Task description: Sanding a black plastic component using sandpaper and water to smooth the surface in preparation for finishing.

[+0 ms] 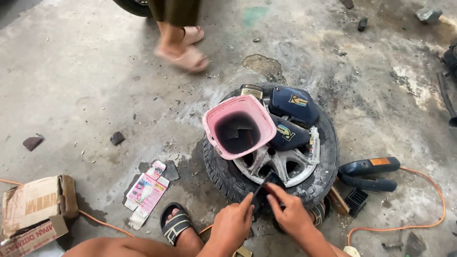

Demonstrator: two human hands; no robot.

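Stained grey concrete floor (85, 71) — oil patches, scattered stones, even daylight.

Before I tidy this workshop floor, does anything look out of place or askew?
Yes. A pink bucket lies tipped on the wheel lying flat, its mouth facing up toward the camera, dark inside. A torn pink package lies on the stained concrete floor.

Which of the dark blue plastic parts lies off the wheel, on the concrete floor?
The long dark blue part with an orange patch, right of the tyre; the others rest on the wheel.
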